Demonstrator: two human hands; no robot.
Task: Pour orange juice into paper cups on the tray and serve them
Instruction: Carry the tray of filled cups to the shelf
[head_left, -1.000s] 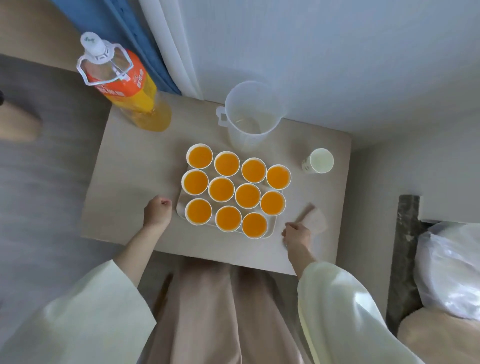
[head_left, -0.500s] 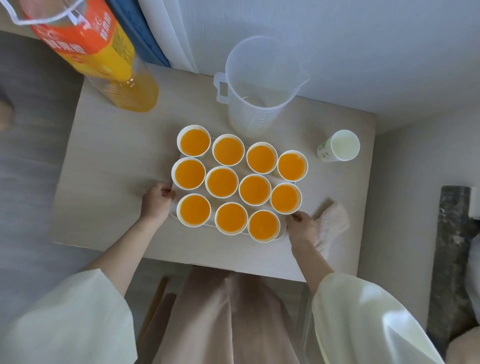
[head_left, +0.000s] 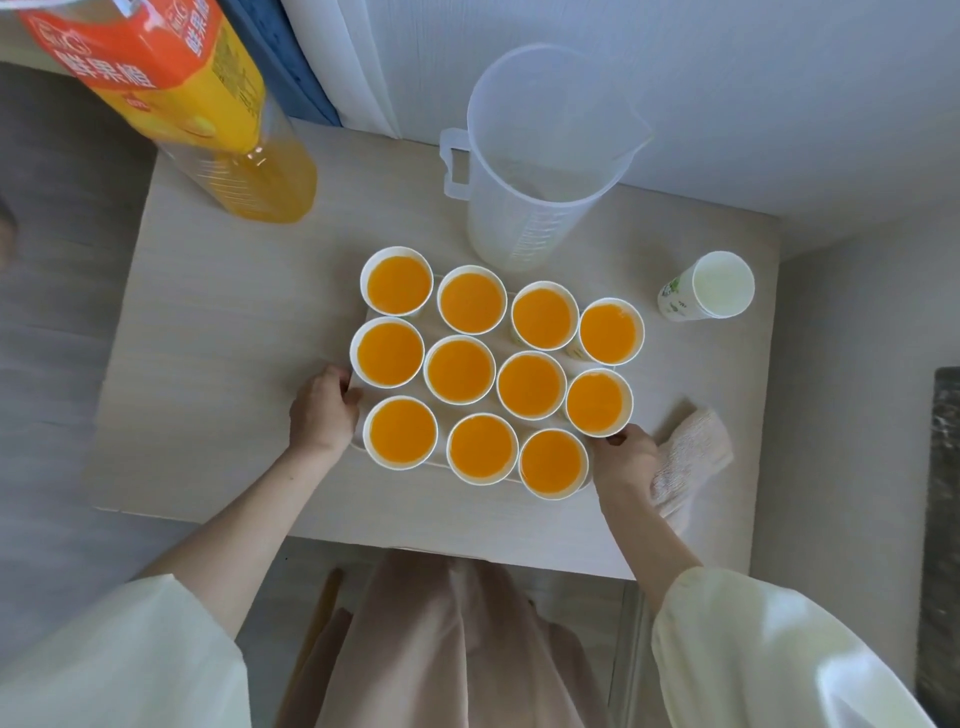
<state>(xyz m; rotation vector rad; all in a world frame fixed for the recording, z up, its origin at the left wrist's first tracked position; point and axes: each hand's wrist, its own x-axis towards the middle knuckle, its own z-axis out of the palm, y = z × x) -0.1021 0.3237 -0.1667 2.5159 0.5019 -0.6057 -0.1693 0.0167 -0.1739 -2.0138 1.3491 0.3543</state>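
The tray (head_left: 360, 434) is in the middle of the table (head_left: 234, 364). It holds eleven paper cups (head_left: 460, 370), all full of orange juice. The left hand (head_left: 324, 410) grips the tray's left edge, with its fingers curled round the rim. The right hand (head_left: 626, 457) grips the right edge near the front corner. So the tray sits right between both hands. A cloth (head_left: 685, 462) lies just beside the right hand. The juice bottle (head_left: 208, 130), a clear jug (head_left: 545, 156) and one empty cup (head_left: 711, 286) stand farther back.
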